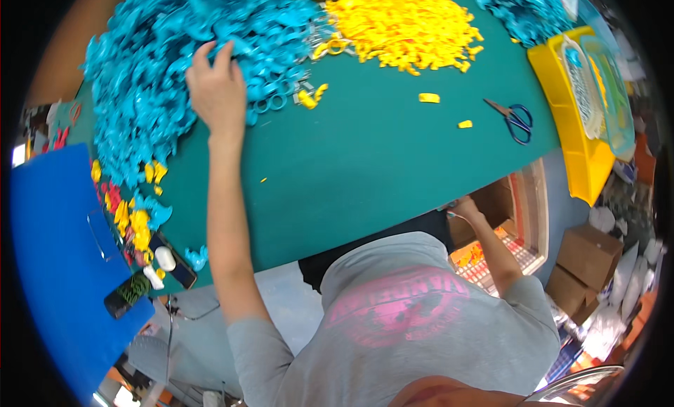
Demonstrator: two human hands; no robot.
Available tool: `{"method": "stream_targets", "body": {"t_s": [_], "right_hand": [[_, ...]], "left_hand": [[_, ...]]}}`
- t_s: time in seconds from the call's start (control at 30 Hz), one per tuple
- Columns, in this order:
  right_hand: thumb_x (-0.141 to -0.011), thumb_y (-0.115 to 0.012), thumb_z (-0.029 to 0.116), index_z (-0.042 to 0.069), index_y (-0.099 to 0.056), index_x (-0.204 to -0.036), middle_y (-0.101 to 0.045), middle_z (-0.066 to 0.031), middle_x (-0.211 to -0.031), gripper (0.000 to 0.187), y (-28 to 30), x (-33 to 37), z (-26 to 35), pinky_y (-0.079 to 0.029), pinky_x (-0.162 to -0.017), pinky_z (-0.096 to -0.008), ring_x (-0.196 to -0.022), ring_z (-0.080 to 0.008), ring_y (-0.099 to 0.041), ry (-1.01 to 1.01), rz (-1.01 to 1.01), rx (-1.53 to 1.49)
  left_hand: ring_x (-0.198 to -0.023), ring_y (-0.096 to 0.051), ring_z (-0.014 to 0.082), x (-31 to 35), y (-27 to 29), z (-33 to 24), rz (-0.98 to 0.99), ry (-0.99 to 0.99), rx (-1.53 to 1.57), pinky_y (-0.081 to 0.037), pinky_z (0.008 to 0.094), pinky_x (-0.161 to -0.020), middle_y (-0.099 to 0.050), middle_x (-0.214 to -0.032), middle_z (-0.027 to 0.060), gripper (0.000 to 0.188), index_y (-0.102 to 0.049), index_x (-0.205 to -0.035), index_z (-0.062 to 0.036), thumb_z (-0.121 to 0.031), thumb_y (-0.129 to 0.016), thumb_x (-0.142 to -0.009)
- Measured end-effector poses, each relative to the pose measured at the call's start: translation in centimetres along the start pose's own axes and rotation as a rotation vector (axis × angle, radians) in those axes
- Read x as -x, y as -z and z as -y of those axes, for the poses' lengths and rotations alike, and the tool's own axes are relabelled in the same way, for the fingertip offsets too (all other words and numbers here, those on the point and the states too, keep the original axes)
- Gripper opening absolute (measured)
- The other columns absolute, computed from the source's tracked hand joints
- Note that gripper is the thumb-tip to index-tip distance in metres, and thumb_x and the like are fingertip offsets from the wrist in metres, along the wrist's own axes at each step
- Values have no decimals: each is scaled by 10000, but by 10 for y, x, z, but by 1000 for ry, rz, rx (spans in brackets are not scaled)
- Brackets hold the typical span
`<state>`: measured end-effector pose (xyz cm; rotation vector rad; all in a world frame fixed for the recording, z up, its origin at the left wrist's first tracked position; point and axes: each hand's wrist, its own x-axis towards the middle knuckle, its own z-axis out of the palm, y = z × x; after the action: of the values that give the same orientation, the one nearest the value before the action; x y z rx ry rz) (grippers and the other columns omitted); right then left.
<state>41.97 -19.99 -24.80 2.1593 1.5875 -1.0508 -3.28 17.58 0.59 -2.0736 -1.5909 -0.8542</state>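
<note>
My left hand [216,91] reaches over a large heap of glossy blue plastic pieces [151,70], its bent fingers apart and the fingertips at the pieces. No piece shows clearly in its grasp. Several of the blue pieces have ring-shaped ends. Low at the table's front edge, my right hand [465,209] is closed, above an open crate [537,221]. A small pale, bluish bit shows at its fingers, too small to name. Beside the blue heap lies a pile of small yellow plastic pieces [400,28], with grey metal-looking bits between the two heaps.
Dark-handled scissors [518,122] lie on the green tabletop [351,154], near a yellow bin [572,119] at the right edge. Another blue heap [526,14] sits far right. A phone [175,263] and mixed coloured pieces [139,231] lie at left. Cardboard boxes [586,256] stand below right.
</note>
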Motion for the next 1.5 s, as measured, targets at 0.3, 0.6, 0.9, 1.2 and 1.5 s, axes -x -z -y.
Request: {"method": "stream_targets", "body": {"t_s": [0.3, 0.6, 0.9, 1.2, 1.5], "right_hand": [[-755, -623, 223, 90, -660, -826, -642, -65, -742, 156, 172, 84, 143, -472, -633, -326, -710, -191, -626, 283, 827, 98], [-756, -660, 116, 49, -626, -801, -561, -79, -746, 87, 288, -5, 302, -436, -575, -314, -649, -200, -542, 933, -708, -324], [-745, -640, 78, 91, -637, -844, -537, -57, -848, 99, 305, -64, 328, -414, -763, -362, -832, -243, -536, 906, -870, 150], [-759, -669, 138, 107, -608, -835, -537, -41, -756, 103, 286, -35, 319, -377, -679, -317, -726, -210, -542, 859, -693, -120], [-745, -668, 154, 64, -616, -809, -596, -48, -764, 122, 280, -66, 337, -443, -633, -329, -699, -227, -598, 964, -839, 0]], "left_hand": [[-762, -554, 206, -20, 13, 30, -237, -226, 49, -446, 302, -643, -632, -904, -15, 144, -660, -908, -130, -115, -661, -765], [-606, -548, 146, 72, 74, -67, 588, 322, 789, -434, 241, -525, -623, -818, 81, 133, -647, -888, -41, -44, -653, -755], [-615, -546, 113, 108, 81, -87, 647, 512, 960, -465, 240, -552, -602, -874, 74, 309, -619, -1006, -25, 7, -693, -708], [-680, -573, 113, 121, 78, -86, 553, 645, 997, -495, 233, -604, -589, -923, 92, 271, -628, -997, -4, 37, -667, -732], [-653, -564, 115, 120, 77, -95, 488, 692, 983, -469, 223, -571, -590, -896, 91, 281, -627, -1010, -11, 26, -669, -734]]}}
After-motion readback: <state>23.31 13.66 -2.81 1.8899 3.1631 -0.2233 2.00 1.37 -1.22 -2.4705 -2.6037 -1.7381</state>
